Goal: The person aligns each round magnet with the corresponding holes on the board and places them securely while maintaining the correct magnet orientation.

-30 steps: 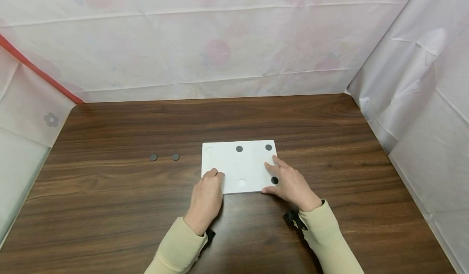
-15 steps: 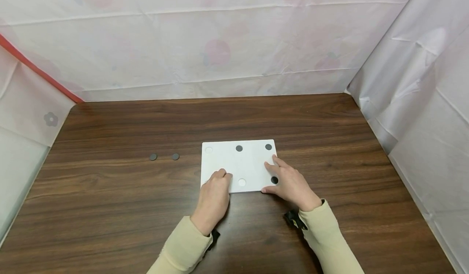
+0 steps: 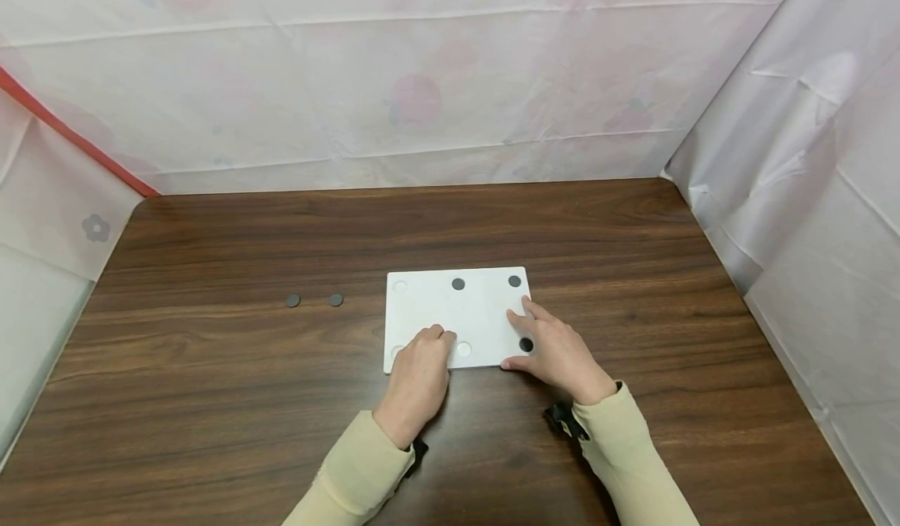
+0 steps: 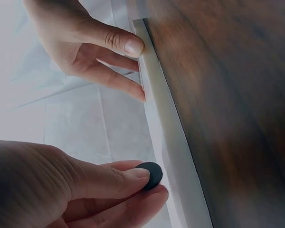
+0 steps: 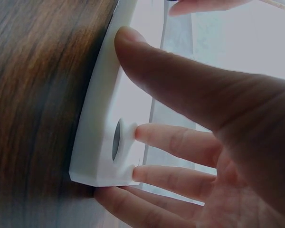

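A white rectangular board (image 3: 485,315) with round recesses lies on the wooden table. Dark discs fill its back middle, back right and front right recesses; the back left, front left and front middle recesses (image 3: 464,348) hold none. My left hand (image 3: 419,377) is over the front of the board, just left of the front middle recess. In the left wrist view its thumb and fingers pinch a dark round disc (image 4: 152,175), close over the board. My right hand (image 3: 558,354) rests on the board's right end, thumb at the front edge, extended fingers on the top and right side.
Two loose dark discs lie on the table left of the board, one nearer (image 3: 336,300) and one farther out (image 3: 293,301). White patterned cloth (image 3: 422,80) hangs behind the table (image 3: 211,416) and along both sides.
My left hand has slid to the right over the board's front, toward the front middle recess, uncovering the front left recess. The right hand and the board stay in place.
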The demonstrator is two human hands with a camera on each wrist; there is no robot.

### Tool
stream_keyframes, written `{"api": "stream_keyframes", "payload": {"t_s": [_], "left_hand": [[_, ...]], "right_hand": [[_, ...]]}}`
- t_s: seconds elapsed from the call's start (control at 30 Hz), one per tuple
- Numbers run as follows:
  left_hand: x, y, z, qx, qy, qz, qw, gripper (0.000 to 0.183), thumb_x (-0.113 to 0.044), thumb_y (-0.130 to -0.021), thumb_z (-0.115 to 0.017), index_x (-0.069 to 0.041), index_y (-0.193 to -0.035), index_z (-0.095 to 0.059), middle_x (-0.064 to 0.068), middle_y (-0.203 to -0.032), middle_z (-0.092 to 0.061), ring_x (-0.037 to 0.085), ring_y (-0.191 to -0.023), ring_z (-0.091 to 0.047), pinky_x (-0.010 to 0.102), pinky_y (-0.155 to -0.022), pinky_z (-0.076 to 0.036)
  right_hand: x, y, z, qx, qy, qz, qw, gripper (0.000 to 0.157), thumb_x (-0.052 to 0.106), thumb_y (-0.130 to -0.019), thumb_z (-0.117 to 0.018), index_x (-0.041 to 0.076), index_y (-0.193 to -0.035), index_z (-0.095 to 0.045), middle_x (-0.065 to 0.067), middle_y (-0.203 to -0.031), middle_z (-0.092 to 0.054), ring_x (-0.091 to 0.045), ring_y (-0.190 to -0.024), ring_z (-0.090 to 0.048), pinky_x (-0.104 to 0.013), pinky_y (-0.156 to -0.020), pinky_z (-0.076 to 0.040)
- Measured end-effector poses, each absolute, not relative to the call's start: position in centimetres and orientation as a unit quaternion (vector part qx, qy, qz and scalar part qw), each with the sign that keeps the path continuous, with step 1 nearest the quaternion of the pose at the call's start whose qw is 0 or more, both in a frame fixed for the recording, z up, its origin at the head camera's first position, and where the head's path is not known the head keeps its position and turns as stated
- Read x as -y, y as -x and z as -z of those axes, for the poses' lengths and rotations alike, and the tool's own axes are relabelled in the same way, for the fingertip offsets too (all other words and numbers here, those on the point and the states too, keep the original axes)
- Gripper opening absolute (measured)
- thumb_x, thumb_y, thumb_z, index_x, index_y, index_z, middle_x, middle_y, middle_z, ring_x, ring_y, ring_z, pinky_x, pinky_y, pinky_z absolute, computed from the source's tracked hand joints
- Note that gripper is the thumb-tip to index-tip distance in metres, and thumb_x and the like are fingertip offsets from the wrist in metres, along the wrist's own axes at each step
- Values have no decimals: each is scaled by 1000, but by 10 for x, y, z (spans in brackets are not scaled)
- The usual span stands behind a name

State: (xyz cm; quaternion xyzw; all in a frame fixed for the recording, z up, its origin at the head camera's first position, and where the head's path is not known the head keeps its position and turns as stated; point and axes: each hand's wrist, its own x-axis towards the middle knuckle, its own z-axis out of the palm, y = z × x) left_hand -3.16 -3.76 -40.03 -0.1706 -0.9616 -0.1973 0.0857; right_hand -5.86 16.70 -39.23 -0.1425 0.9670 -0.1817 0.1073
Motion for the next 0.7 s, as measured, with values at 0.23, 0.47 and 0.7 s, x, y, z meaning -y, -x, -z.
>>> {"api": "stream_keyframes", "payload": {"t_s": [0.23, 0.47, 0.7], "left_hand": [[31, 31, 397, 958, 182, 210, 77, 18, 10, -82, -62, -4, -88, -71, 5, -75, -63, 20, -73, -64, 32, -59, -51], [27, 33, 400, 952, 198, 218, 83, 15, 4, -87, -61, -6, -77, -60, 3, -65, -56, 18, -62, -59, 29, -52, -47], [25, 33, 403, 948, 206, 224, 91, 20, 4, -88, -60, -8, -72, -55, 2, -62, -53, 17, -58, -56, 28, -50, -44]], "right_hand": [[-167, 59, 393, -968, 142, 180, 104, 73, 35, -74, -83, 4, -135, -55, -24, -147, -39, -40, -127, -48, -53, -93, -46], [-168, 58, 394, -968, 143, 182, 101, 73, 35, -74, -83, 5, -134, -56, -25, -147, -40, -40, -126, -50, -53, -93, -47], [-168, 58, 394, -967, 139, 185, 103, 73, 35, -73, -83, 5, -134, -56, -24, -147, -39, -41, -125, -50, -53, -92, -47]]}}
